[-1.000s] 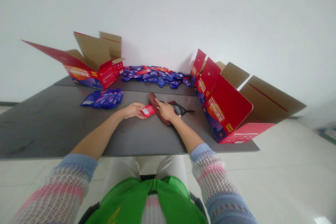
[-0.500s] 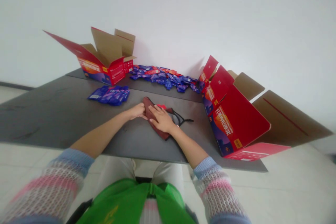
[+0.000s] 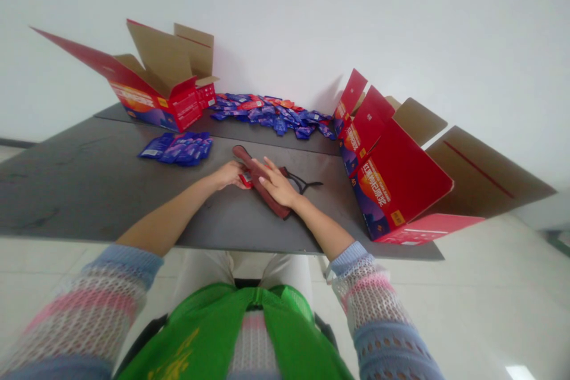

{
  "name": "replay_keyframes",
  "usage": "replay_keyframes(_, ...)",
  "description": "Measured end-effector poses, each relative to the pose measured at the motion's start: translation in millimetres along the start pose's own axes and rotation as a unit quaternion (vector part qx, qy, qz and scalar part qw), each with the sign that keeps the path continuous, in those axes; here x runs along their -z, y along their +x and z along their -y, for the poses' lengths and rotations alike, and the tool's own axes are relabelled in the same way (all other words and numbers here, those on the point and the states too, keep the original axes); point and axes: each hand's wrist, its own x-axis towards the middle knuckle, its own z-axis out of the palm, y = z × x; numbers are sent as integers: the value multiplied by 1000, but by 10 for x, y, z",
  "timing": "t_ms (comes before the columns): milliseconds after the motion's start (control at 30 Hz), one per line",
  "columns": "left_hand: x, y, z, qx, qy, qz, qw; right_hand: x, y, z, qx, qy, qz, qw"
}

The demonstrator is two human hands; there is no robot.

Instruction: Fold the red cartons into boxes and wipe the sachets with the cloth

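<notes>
A brown fabric piece, perhaps a pouch (image 3: 276,208), lies slantwise on the dark table in front of me, with black straps (image 3: 307,182) trailing out to its right. My right hand (image 3: 276,187) rests on top of it, fingers stretched and apart. At its left edge, my left hand (image 3: 230,176) has its fingers closed on a small red item (image 3: 246,179), seemingly a packet. Part of that red item is hidden by the fingers and the fabric. To the left lies a row of overlapping blue-purple packets (image 3: 178,148).
A long pile of blue and red packets (image 3: 271,113) runs along the wall at the table's back. An open red carton (image 3: 155,107) stands back left. Several open red cartons (image 3: 378,190) line the right side, flaps spread outward.
The red item showed beyond my right hand before; red now shows at my left fingers. The brown fabric looks narrower and more folded. The whole view has tilted, shifting the table upward.
</notes>
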Motion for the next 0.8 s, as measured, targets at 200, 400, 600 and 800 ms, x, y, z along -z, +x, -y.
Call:
replay_keyframes(200, -99, -40, -77, 19, 4, -23, 1000, -66, 65, -8, 52, -63, 79, 994)
replay_keyframes(400, -23, 42, -25, 57, 7, -13, 998, 66, 53, -304, -78, -110, 68, 988)
replay_keyframes(600, 87, 71, 56, 33, -9, 35, 999, 127, 4, -330, -48, -63, 32, 996)
replay_keyframes(800, 24, 48, 64, 7, -9, 10, 1000, 25, 14, -159, 78, -30, 57, 995)
